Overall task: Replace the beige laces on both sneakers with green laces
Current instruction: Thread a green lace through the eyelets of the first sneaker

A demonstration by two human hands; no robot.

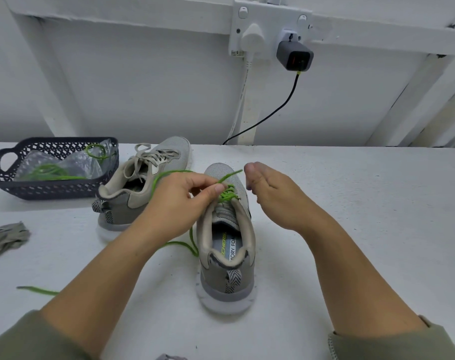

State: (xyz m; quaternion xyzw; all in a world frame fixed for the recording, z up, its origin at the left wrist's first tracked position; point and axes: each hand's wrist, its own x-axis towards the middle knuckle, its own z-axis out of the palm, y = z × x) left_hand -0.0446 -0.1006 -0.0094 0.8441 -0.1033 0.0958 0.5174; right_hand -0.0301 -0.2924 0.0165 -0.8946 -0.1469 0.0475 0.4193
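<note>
A grey sneaker [227, 283] stands at the table's middle, heel toward me. A green lace [227, 195] is threaded through its lower eyelets. My left hand [174, 203] pinches this lace just above the eyelets; one tip points right and the rest trails left across the table to a loose end [36, 290]. My right hand [275, 196] hovers beside the toe with fingers relaxed, its fingertips close to the lace tip and holding nothing. The second sneaker [120, 203] stands behind at the left, with its beige laces [153, 155] tied.
A dark mesh basket [57, 140] at the far left holds another green lace [49, 170] and a clear plastic bag. A bundle of removed beige lace [7, 239] lies at the left edge. A black charger [294, 55] and its cable hang on the wall behind.
</note>
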